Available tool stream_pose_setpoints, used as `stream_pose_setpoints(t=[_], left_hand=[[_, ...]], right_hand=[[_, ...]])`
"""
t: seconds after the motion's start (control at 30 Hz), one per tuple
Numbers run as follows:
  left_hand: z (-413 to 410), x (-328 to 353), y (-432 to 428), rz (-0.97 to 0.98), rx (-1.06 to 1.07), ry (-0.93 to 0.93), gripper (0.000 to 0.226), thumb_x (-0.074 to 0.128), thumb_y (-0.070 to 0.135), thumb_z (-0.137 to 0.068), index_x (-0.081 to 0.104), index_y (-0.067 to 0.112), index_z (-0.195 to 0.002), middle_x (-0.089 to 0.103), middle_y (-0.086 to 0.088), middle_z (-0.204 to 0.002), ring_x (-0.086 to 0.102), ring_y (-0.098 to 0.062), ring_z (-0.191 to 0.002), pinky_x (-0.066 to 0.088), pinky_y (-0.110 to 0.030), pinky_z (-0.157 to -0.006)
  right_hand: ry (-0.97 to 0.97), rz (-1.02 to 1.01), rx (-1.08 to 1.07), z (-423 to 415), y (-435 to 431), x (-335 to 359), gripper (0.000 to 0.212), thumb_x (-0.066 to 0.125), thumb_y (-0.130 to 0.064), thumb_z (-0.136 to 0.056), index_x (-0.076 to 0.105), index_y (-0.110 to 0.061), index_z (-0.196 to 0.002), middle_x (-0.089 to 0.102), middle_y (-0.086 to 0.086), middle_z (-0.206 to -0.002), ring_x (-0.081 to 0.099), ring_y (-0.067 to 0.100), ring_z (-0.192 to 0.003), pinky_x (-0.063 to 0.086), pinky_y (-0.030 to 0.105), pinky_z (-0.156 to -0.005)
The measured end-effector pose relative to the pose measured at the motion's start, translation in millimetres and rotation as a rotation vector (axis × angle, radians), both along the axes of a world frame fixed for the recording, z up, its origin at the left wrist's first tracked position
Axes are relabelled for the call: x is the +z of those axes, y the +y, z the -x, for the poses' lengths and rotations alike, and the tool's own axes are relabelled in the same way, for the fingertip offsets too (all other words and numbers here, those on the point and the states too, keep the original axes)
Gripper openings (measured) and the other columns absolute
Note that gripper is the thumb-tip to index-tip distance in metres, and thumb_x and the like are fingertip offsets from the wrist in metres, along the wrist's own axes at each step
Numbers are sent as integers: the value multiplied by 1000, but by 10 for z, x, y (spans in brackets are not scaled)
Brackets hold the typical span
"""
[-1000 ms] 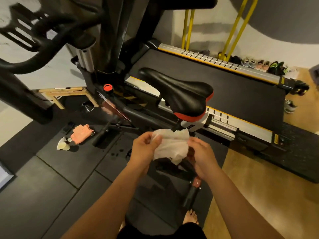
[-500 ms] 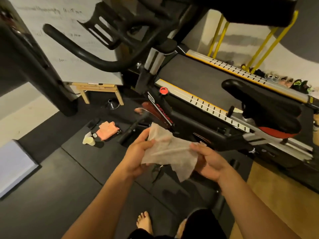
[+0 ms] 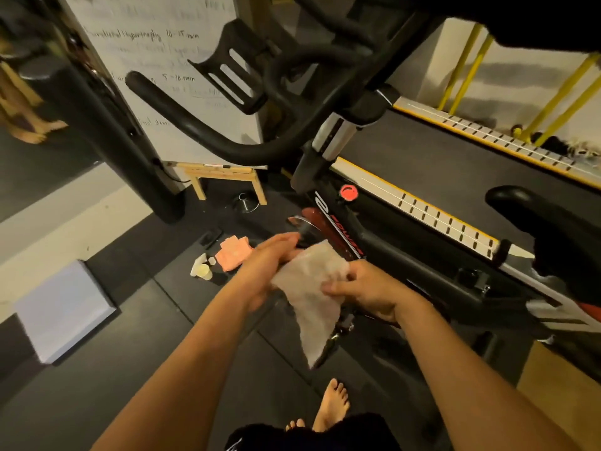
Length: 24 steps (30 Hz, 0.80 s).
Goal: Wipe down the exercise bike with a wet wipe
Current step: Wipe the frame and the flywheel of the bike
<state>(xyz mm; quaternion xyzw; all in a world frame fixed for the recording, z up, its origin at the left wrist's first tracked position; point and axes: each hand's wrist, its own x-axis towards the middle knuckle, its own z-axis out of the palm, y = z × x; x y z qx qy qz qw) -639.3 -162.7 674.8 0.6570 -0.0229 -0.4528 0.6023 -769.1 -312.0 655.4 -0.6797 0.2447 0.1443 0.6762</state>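
The grip of the left hand [image 3: 271,266] is unclear. Its fingers lie almost straight along the left edge of the wipe [image 3: 309,307] and the thumb is hidden, so I cannot tell whether it pinches. The grip of the right hand [image 3: 367,292] is clamped on the wipe's right edge, with the fingers curled over it. The wipe hangs opened out between both hands, its lower corner drooping. It is held in front of the bike [image 3: 422,271] and seems not to touch it.

At far left a pale pad [image 3: 61,310] lies on the dark floor [image 3: 97,402]. A black post [image 3: 107,135] stands behind it, then a whiteboard [image 3: 156,76] with handwriting on a wooden stand [image 3: 224,175]. On the floor, left of the left hand, a small bottle [image 3: 202,271] sits just beside a pink cloth [image 3: 232,255]. The handlebar [image 3: 201,128] sweeps above the hands. A red knob [image 3: 348,192] sits on the frame above the wipe. A bare foot [image 3: 335,405] stands below the wipe. The treadmill [image 3: 455,157] runs behind the bike, and the saddle [image 3: 553,229] is at far right.
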Motion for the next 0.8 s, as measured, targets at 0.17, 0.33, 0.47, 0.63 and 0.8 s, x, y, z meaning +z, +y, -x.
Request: stream_pose_setpoints(t=[0.17, 0.33, 0.47, 0.63, 0.8], left_hand=[[-62, -467, -34, -119, -60, 278, 83, 47, 74, -86, 47, 5, -132, 66, -17, -120, 61, -31, -109, 42, -47, -104], [6, -718, -213, -74, 133, 138, 53, 68, 33, -90, 53, 10, -135, 64, -16, -123, 67, -29, -103, 58, -39, -77], [-273, -741, -312, 37, 205, 307, 57, 65, 12, -93, 39, 22, -143, 60, -15, -127, 66, -34, -110, 58, -48, -83], [-653, -649, -371, -28, -107, 372, 42, 64, 27, -93, 56, 9, -130, 67, -14, -119, 64, -31, -109, 52, -47, -94], [-1086, -608, -369, 139, -85, 70, 36, 62, 2, -92, 66, 19, -123, 68, -9, -99, 66, -21, -92, 55, -37, -90]], right_hand=[[-17, -167, -190, -127, -72, -166, 16, 62, -30, -93, 75, -24, -101, 74, 4, -104, 66, 22, -106, 50, 45, -97], [39, -224, -394, -190, -129, -312, 28, 57, -38, -96, 69, -21, -115, 72, 3, -112, 64, 20, -112, 47, 44, -103], [-23, -268, -547, -287, -200, -374, 20, 58, -25, -96, 72, -16, -107, 72, 10, -109, 64, 28, -111, 46, 48, -104], [17, -190, -618, -593, -143, -369, 19, 61, -29, -94, 73, -20, -106, 72, 6, -109, 64, 25, -111, 45, 50, -104], [16, -241, -833, -971, -11, -286, 18, 57, -18, -97, 67, -13, -111, 70, 12, -109, 65, 26, -108, 47, 47, -103]])
